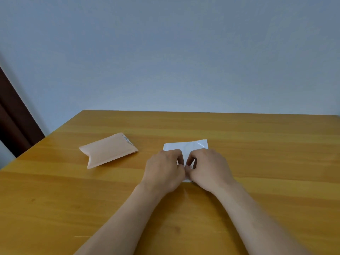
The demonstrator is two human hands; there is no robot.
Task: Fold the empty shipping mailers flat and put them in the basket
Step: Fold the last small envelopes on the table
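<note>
A white mailer [191,147] lies on the wooden table [257,144] near the middle. My left hand [163,168] and my right hand [207,168] sit side by side on its near half, fingers curled, thumbs meeting and pinching the white material between them. Both hands hide most of the mailer's near part. A pale orange padded mailer [108,150] lies to the left, puffed up, its near end notched, with a small label at its far end. No basket is in view.
The table's left edge runs diagonally at the left, with a dark brown frame [14,122] beyond it. A plain grey-blue wall stands behind the table's far edge.
</note>
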